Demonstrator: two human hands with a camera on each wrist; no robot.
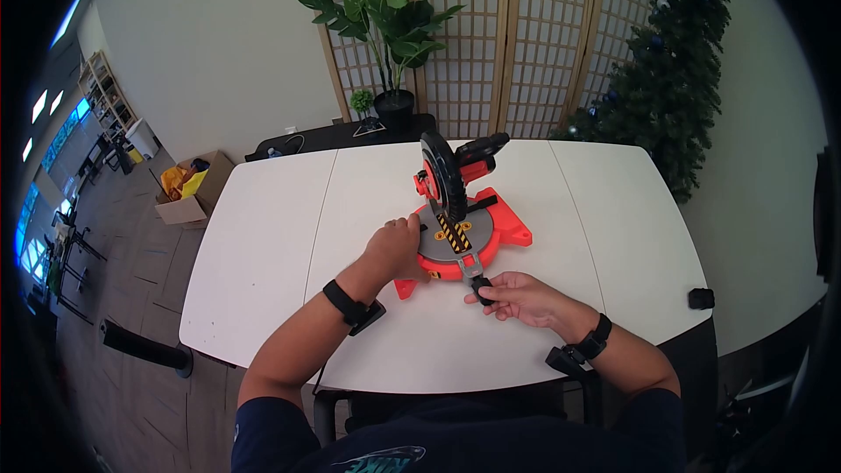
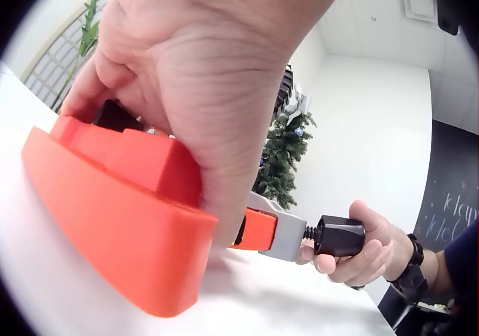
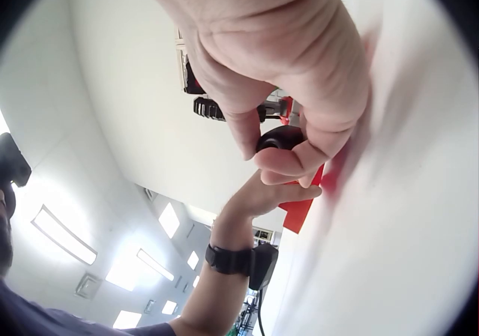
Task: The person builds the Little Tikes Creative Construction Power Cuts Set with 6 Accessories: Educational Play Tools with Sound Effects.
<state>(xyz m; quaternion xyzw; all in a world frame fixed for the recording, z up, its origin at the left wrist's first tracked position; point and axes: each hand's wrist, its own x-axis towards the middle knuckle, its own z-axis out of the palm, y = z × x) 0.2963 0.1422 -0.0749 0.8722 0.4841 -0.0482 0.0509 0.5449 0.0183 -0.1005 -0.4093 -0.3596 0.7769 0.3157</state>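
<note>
A red and black toy miter saw (image 1: pixel 458 241) stands on the white table, its round grey turntable marked with yellow-black stripes. At its left side the left hand (image 1: pixel 394 250) grips the red base (image 2: pixel 120 216), fingers over the edge. The right hand (image 1: pixel 526 300) pinches the black knob (image 1: pixel 482 290) at the front, between thumb and fingers. In the left wrist view the knob (image 2: pixel 340 235) sits on a threaded rod coming out of a grey bracket (image 2: pixel 284 235). The right wrist view shows the knob (image 3: pixel 281 138) partly hidden by the fingers.
A small black object (image 1: pixel 701 299) lies at the table's right edge. Behind the table (image 1: pixel 263 210) are a potted plant (image 1: pixel 394 105), a lattice screen and a decorated tree (image 1: pixel 657 96). An open cardboard box (image 1: pixel 210 188) is on the floor at the left.
</note>
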